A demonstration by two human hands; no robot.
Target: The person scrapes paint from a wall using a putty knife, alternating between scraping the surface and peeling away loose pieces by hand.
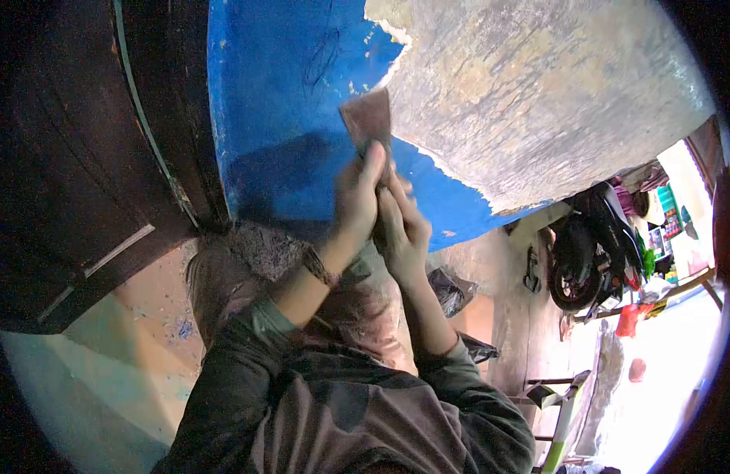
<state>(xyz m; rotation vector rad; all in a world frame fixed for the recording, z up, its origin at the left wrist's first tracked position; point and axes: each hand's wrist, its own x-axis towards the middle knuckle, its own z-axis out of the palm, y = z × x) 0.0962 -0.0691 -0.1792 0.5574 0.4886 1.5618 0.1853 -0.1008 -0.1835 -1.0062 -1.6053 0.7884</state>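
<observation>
Gripping the scraper: both hands are closed on the scraper [369, 118], just above centre at twelve o'clock, its broad end up.
Scraper blade: flat, flared toward a straight edge, brownish and worn; its upper right corner meets the paint's broken border, though firm contact cannot be told.
Left hand [355, 207]: fingers curled around the handle, thumb extended along it toward the blade; a dark band circles the wrist.
Right hand [404, 233]: fingers folded close against the left hand, around the lower handle; the exact hold is partly hidden.
Blue paint [278, 103]: smooth, with dark scribbles and pale chips, spreading from ten to twelve o'clock and in a narrow strip toward two.
Bare plaster [531, 103]: grey and cream, mottled and streaked, at one o'clock; a ragged, whitish lip divides it from the blue.
Dark panels [80, 134]: brown-black, with straight grooves and a pale vertical strip, bordering the blue at ten o'clock.
Shadow: a dark shape falls on the blue, left of the hands.
Legs [357, 316]: dusty, creased trousers below the hands, close under the wall.
Black plastic bag [452, 291]: crumpled and shiny, at four o'clock, just beside the right forearm.
Sandals [531, 270]: dark, on the floor at three o'clock.
Motorcycle [594, 249]: black, beyond the sandals.
Green-edged frame [561, 430]: ladder-like, between four and five o'clock.
Floor debris [183, 325]: small blue flakes at eight o'clock.
</observation>
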